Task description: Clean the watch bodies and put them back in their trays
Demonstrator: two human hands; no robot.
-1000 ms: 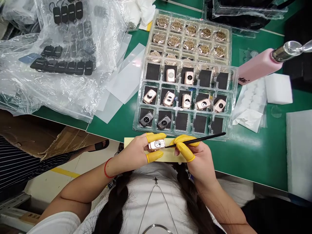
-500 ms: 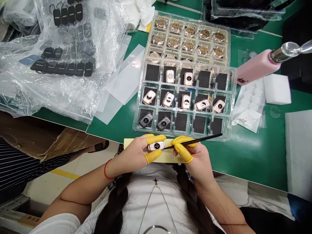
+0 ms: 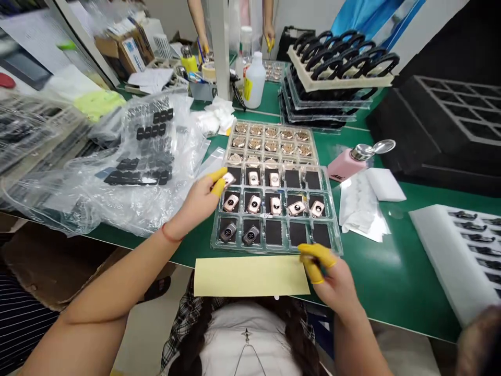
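My left hand [image 3: 203, 196], in yellow finger cots, pinches a pink smartwatch case [image 3: 228, 180] at the upper left compartment of the near clear plastic tray [image 3: 336, 230]. Whether the case touches the tray floor I cannot tell. Several pink watch cases and two dark grey ones [image 3: 250, 235] lie in the tray, backs up, on black pads. My right hand [image 3: 331, 274], also in yellow finger cots, is closed in a pinch by the tray's lower right corner. A dark bit shows between its fingers, too blurred to name. Beneath the tray lies a yellow paper strip [image 3: 250, 277].
Behind stands another tray of round gold watch cases [image 3: 271, 146]. Plastic-wrapped black pieces [image 3: 152, 130] lie left. A pink pump bottle [image 3: 346, 164], white foam block [image 3: 385, 184] and foam tray [image 3: 450, 250] stand right. Stacked trays [image 3: 324, 99] and another person's hands [image 3: 270, 42] are farther back.
My left hand has carried the pink watch case from above the yellow paper up to the tray. My right hand has moved right; its slim black tool no longer shows clearly. The view has tilted up.
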